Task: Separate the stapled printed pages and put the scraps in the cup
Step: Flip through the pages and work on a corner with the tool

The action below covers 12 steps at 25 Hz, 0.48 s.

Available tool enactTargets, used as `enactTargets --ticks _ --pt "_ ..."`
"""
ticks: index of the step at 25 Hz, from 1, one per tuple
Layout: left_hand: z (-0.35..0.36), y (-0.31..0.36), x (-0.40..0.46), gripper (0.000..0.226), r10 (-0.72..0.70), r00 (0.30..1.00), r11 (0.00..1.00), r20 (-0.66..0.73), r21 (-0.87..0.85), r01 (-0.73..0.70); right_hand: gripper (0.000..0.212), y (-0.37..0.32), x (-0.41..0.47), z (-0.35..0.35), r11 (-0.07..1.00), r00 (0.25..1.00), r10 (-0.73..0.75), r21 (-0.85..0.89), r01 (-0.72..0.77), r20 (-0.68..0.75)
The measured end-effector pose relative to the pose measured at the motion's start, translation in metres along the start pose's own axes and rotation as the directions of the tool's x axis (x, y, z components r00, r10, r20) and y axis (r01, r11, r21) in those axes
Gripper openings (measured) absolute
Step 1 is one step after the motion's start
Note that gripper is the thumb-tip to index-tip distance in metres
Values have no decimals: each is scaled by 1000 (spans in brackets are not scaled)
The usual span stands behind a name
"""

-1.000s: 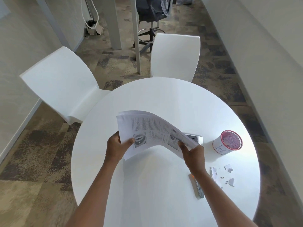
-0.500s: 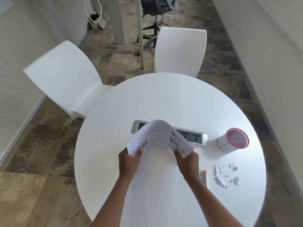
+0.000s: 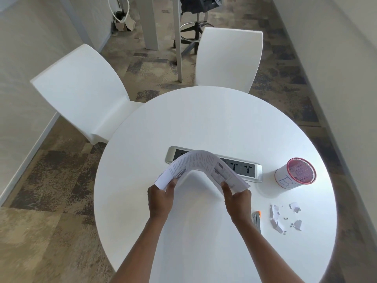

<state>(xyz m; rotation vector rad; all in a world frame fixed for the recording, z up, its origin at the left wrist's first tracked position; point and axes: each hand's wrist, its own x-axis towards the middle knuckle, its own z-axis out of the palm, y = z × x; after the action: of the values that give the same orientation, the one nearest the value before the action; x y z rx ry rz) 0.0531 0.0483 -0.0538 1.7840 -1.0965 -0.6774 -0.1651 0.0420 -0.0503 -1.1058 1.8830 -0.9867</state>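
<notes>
Both hands hold a stack of printed pages [image 3: 202, 165] above the middle of the round white table [image 3: 214, 119]. The stack is bent upward into an arch. My left hand [image 3: 161, 199] grips its left end and my right hand [image 3: 237, 198] grips its right end. A white cup with a red rim [image 3: 294, 176] stands at the table's right side, with paper inside it. Several torn paper scraps [image 3: 284, 217] lie on the table in front of the cup, to the right of my right forearm.
A small grey tool with an orange tip [image 3: 256, 220] lies beside my right wrist. A power socket strip [image 3: 244, 167] is set into the table behind the pages. Two white chairs, one far left [image 3: 85, 92] and one far right [image 3: 228, 58], stand behind the table.
The pages went from a flatter spread to a tight arch as my hands came closer together and nearer to me. The view shifted, uncovering the socket strip.
</notes>
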Motion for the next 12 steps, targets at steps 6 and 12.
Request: enactTargets --ticks 6,12 --pt "3 -11 4 24 -42 999 998 21 50 41 15 5 3 3 999 1000 -31 -39 31 1" --pt "7 -14 8 22 -31 999 998 30 63 29 16 12 5 0 998 999 -47 -47 47 4"
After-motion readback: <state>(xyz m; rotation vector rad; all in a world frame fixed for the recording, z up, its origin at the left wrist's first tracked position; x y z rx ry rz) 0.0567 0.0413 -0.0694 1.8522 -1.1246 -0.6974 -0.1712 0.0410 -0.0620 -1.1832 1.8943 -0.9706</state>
